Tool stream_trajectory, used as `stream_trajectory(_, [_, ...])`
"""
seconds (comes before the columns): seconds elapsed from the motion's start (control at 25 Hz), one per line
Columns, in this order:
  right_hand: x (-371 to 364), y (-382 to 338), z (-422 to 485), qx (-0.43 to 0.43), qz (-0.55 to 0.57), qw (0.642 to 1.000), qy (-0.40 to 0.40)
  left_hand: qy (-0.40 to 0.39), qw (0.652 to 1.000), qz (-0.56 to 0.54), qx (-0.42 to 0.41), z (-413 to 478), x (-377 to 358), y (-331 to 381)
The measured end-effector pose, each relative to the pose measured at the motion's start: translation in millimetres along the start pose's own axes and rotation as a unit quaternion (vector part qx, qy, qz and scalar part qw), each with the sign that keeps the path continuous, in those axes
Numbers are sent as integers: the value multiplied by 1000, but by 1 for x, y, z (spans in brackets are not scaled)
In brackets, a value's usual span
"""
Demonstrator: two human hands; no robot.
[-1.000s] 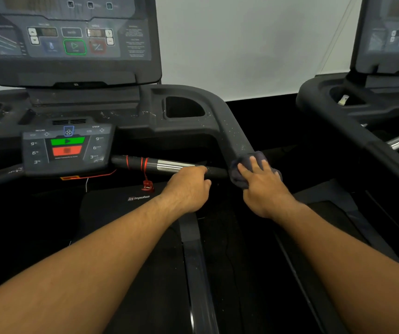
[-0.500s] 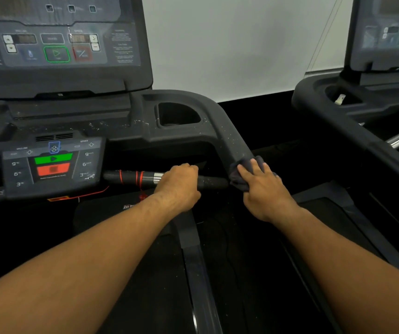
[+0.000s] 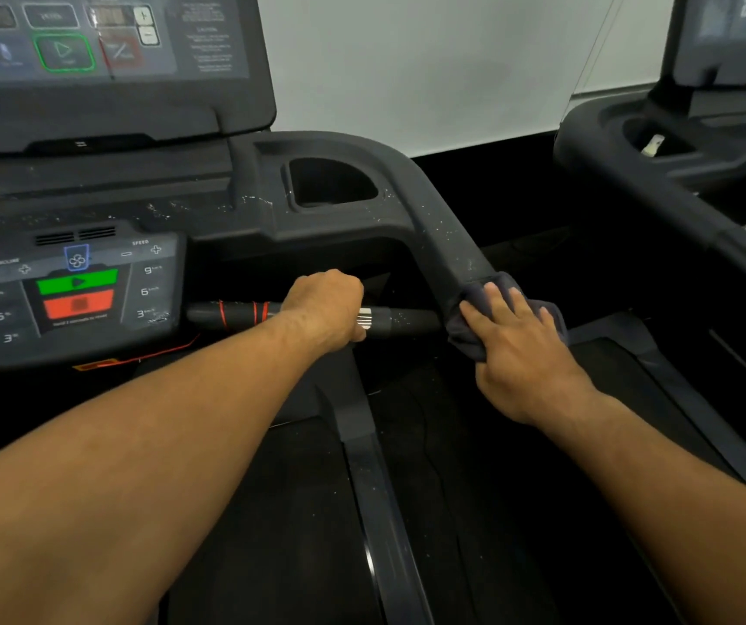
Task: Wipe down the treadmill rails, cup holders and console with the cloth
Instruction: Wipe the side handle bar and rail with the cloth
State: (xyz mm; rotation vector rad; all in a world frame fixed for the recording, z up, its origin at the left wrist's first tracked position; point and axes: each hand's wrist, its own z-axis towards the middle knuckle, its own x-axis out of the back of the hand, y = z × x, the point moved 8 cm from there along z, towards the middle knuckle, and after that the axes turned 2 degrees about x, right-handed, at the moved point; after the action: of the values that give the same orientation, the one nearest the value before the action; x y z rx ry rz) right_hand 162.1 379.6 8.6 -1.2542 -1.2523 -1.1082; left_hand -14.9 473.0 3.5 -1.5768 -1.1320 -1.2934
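My right hand (image 3: 519, 349) presses a dark grey cloth (image 3: 465, 340) around the treadmill's right side rail (image 3: 447, 236), which is dusty with white specks above the cloth. My left hand (image 3: 326, 309) is closed around the black crossbar handle (image 3: 407, 322) with its red rings and metal sensor. The right cup holder (image 3: 330, 182) sits at the top of the rail. The upper console (image 3: 105, 51) fills the top left; the lower control panel (image 3: 73, 290) with green and red buttons lies left of my left hand.
A second treadmill (image 3: 677, 182) stands to the right, with a small pale object in its cup holder (image 3: 653, 144). The black running belt (image 3: 272, 512) and its side frame strip (image 3: 371, 489) lie under my forearms. A white wall is behind.
My left hand has slid left along the crossbar handle, uncovering the handle's black right end. My right hand and the cloth stay at about the same spot on the side rail.
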Motion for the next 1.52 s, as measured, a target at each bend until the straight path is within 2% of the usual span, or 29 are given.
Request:
stream_trajectory(0.16, [0, -3, 16, -21, -1, 1000, 7, -11, 1000, 3, -11, 0, -2, 3])
stream_trajectory(0.44, [-1, -1, -25, 27, -24, 999, -19, -2, 1000, -9, -5, -2, -2, 2])
stream_trajectory(0.72, [6, -2, 23, 13, 22, 1000, -5, -30, 999, 17, 18, 2, 1, 5])
stream_trajectory(1.0, [4, 7, -28, 70, 34, 996, -36, -29, 999, 23, 32, 0, 3, 6])
stream_trajectory(1.32, [12, 5, 25, 32, 76, 997, -14, -20, 999, 23, 38, -1, 4, 8])
stream_trajectory(1.44, [9, 2, -2, 71, 50, 996, -15, -16, 999, 9, 43, 1, 3, 5])
stream_trajectory(1.52, [6, 3, -23, 118, 19, 992, -45, -20, 999, 1, 39, 3, 2, 4])
